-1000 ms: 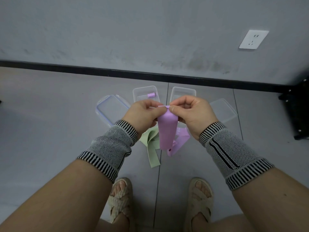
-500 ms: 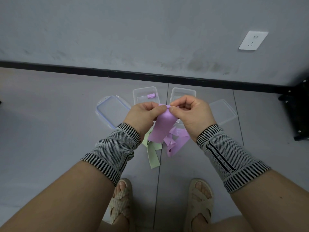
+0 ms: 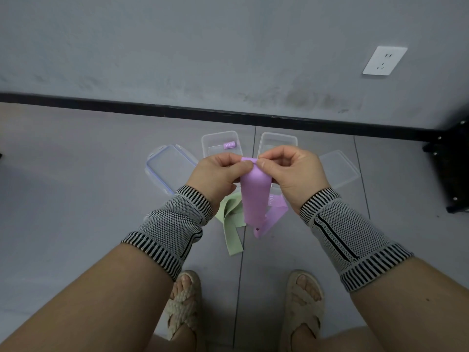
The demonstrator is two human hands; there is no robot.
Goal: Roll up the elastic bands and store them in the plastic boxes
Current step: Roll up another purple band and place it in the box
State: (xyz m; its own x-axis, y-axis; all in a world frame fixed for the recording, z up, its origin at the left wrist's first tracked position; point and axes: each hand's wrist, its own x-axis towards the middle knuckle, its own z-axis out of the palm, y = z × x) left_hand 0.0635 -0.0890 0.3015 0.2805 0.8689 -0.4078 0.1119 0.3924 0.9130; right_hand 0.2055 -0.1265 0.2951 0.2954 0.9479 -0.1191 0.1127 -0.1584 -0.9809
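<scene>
A purple elastic band (image 3: 254, 199) hangs from both hands above the floor. My left hand (image 3: 218, 174) and my right hand (image 3: 291, 171) pinch its rolled top edge between thumbs and fingers. Its lower end hangs loose above the floor. Another purple band (image 3: 275, 212) and a green band (image 3: 232, 224) lie on the floor below. Two clear plastic boxes stand near the wall: the left box (image 3: 210, 142) holds a rolled purple band (image 3: 229, 145), the right box (image 3: 279, 141) is partly hidden by my right hand.
A blue-rimmed clear lid (image 3: 170, 171) lies left of the boxes, a plain clear lid (image 3: 338, 171) lies to the right. A black stand (image 3: 451, 168) is at the right edge. My sandalled feet are below the bands. The wall with a socket (image 3: 384, 60) is ahead.
The hanging purple band swung left and then back to hang straight. Both hands stayed together at its top edge, turning the roll slightly.
</scene>
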